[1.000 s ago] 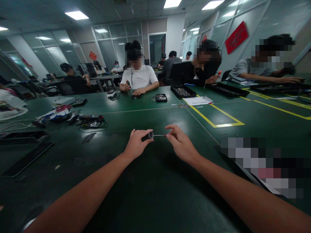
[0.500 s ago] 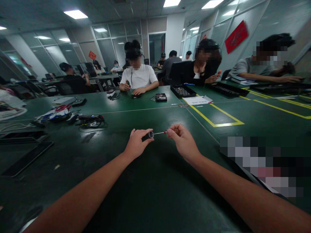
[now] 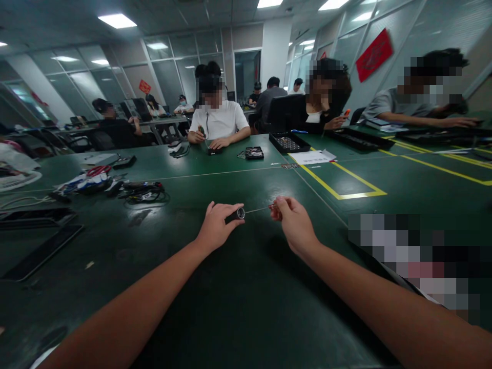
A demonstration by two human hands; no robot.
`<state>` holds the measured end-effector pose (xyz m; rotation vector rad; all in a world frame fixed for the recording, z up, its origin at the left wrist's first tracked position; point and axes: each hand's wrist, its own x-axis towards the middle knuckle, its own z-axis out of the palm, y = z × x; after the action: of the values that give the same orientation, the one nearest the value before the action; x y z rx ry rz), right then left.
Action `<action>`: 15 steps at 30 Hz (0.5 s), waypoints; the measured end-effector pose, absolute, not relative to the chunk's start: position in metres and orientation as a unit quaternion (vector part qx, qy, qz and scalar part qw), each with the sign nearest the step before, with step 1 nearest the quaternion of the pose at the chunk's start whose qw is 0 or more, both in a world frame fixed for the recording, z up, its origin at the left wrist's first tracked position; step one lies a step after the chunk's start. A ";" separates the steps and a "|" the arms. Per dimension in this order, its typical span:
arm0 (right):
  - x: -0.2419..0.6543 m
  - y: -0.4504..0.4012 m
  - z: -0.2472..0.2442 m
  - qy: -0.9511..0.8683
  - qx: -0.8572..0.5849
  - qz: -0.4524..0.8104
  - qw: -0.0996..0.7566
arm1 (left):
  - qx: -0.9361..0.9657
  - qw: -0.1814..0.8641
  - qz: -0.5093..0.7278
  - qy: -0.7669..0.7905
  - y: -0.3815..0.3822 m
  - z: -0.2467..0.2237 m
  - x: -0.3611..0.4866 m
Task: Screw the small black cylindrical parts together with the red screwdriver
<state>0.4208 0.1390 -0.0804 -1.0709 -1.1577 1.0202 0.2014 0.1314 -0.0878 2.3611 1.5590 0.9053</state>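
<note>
Between the thumb and fingers of my left hand (image 3: 218,226) is a short black cylinder (image 3: 236,214), its round, light-rimmed end turned to the right. My right hand (image 3: 294,223) pinches a thin screwdriver by its reddish handle (image 3: 273,206). The narrow metal shaft (image 3: 257,209) points left, its tip near the cylinder's rim; whether they touch is too small to tell. Both hands are above the green table (image 3: 230,307).
Bundled black cables (image 3: 144,192) and a dark flat panel (image 3: 42,252) lie at left. Black trays (image 3: 289,143), a white paper (image 3: 315,157) and yellow tape (image 3: 361,196) are farther off. Several people sit beyond, one in a white shirt (image 3: 226,123). A blurred-out patch covers the right.
My right hand has moved slightly right with the screwdriver, and more of the shaft shows between the hands. The left hand and the cylinder have hardly moved.
</note>
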 end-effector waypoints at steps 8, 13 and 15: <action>0.422 0.133 -0.076 -0.571 -0.465 0.378 0.561 | 0.795 0.092 0.305 0.517 0.128 -0.088 0.205; 0.429 0.126 -0.062 -0.645 -0.541 0.250 0.479 | 0.790 0.092 0.303 0.525 0.129 -0.088 0.205; 0.431 0.124 -0.058 -0.669 -0.550 0.199 0.459 | 0.796 0.084 0.296 0.521 0.129 -0.088 0.204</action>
<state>0.4307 0.1240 -0.0575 -1.3550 -1.6470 0.4893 0.2045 0.1289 -0.0885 2.3751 1.5552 0.8816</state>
